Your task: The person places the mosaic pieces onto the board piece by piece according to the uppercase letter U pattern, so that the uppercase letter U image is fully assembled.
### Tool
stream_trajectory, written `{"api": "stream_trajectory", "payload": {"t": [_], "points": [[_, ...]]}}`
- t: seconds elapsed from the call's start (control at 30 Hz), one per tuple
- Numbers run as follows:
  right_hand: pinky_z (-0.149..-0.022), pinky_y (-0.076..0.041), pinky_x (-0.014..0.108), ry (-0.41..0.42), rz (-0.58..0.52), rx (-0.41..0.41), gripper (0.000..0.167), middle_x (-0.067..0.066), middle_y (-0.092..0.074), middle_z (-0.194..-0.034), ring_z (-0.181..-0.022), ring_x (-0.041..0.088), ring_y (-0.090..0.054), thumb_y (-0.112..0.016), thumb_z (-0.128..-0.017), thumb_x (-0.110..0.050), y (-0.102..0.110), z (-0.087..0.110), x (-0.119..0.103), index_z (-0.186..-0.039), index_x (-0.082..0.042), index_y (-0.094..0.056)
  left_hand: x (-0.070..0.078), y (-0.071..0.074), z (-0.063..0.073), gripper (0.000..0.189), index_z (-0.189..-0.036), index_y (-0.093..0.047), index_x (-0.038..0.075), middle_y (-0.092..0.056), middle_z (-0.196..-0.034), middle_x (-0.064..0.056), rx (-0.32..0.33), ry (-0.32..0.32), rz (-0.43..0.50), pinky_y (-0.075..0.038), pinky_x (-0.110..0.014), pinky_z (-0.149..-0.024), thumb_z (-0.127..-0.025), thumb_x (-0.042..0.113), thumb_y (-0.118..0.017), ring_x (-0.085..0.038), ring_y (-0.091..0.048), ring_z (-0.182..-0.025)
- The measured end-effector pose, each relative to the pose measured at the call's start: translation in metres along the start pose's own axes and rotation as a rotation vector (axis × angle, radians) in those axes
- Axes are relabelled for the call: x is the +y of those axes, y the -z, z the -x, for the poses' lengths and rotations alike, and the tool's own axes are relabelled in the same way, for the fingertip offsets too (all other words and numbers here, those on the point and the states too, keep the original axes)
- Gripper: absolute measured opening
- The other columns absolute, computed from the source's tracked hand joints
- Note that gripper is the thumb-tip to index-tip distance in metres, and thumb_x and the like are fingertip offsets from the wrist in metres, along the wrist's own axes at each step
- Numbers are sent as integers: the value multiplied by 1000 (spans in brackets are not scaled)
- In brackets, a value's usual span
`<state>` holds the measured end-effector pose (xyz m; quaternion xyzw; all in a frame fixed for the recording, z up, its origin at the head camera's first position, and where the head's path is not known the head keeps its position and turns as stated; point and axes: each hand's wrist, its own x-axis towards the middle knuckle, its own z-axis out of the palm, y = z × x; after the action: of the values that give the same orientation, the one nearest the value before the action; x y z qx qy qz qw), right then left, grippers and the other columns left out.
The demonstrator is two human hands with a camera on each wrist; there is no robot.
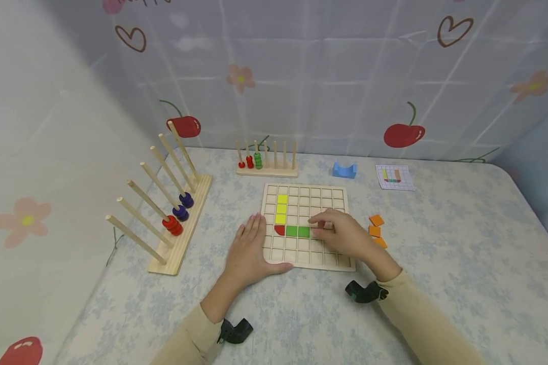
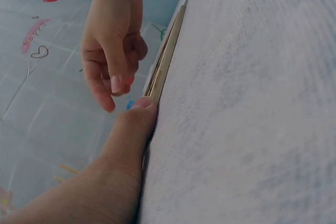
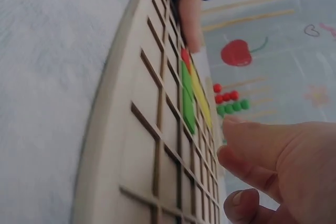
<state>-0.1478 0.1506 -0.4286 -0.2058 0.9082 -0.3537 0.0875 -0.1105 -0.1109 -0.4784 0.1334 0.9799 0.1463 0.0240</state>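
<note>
A wooden grid board (image 1: 321, 259) holds three yellow tiles (image 1: 281, 208) in a column, a red rounded corner piece (image 1: 280, 230) below them, and two green tiles (image 1: 297, 231) to its right. My left hand (image 1: 248, 253) rests along the board's left side, fingers straight, its thumb at the near edge. Over the right half, beside the green tiles, hovers my right hand (image 1: 342, 234). Its thumb and index finger are apart and bent, and nothing shows between them. The right wrist view has the right fingertips (image 3: 236, 129) above the grid.
Three orange tiles (image 1: 374, 231) lie right of the board. Behind it stand a small bead rack (image 1: 267, 171), a blue curved block (image 1: 344, 171) and a pattern card (image 1: 395, 177). A larger peg rack (image 1: 182, 238) with red and purple rings stands at left.
</note>
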Motion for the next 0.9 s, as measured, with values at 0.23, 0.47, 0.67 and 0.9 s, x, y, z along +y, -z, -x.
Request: {"api": "stream_trajectory", "payload": {"t": [0.23,0.47,0.67,0.9], "points": [[-49,-44,27,-68,-14,48,26,3,-63,-99,-60,15,-47,-68,-95,-16,29,26,17,-120,-11,-69,0,0,1,136,-158,-13,2,-13,-167,-11,-2,2,9,-12,-46,-126,-65,91,-58,-24,-10,-156],[-51,-42,26,-139,55,77,26,4,-64,-98,-60,14,-46,-68,-94,-20,51,54,37,-119,-12,-69,-1,-1,1,136,-158,-13,2,-13,-167,-12,9,-8,14,-13,-46,-126,-65,91,-57,-24,-10,-156],[-54,-40,25,-150,71,91,22,3,-64,-97,-63,12,-44,-70,-93,-18,59,72,50,-114,-11,-71,-2,-2,1,136,-158,-14,2,-13,-167,-12,11,-9,13,-13,-47,-126,-65,92,-56,-25,-10,-156],[-59,-41,23,-131,75,92,23,-1,-64,-96,-69,10,-46,-72,-91,-19,59,81,57,-113,-13,-72,-1,-1,0,135,-159,-13,3,-13,-167,-11,8,-9,15,-13,-46,-126,-65,91,-57,-24,-10,-156]]}}
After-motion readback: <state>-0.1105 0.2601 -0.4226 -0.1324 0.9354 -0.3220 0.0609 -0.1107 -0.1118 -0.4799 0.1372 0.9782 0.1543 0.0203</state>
